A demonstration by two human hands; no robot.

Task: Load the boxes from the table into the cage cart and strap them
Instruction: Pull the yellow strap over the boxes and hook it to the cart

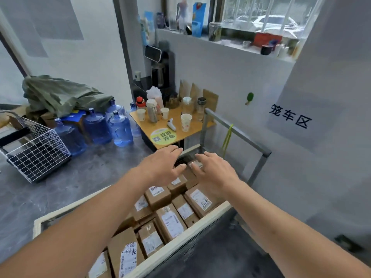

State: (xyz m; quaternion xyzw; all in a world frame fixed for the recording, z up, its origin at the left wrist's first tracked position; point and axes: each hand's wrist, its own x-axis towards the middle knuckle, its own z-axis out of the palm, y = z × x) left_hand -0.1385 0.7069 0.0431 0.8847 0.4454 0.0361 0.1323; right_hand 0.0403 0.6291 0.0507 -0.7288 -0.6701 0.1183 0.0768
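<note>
Several brown cardboard boxes (170, 222) with white labels lie packed in the cage cart, whose cream front rim (200, 223) crosses the lower frame. My left hand (162, 164) and my right hand (212, 169) reach over the far end of the cart, fingers straight and spread, holding nothing. Between the hands a small box (196, 163) shows at the far end of the load. A yellow-green strap (227, 137) hangs from the cart's grey metal end rail (241, 133).
A small wooden table (176, 125) with paper cups, jars and bottles stands just beyond the cart. Blue water jugs (120, 127) and a wire basket (34, 151) sit on the grey floor at left. A white wall is close on the right.
</note>
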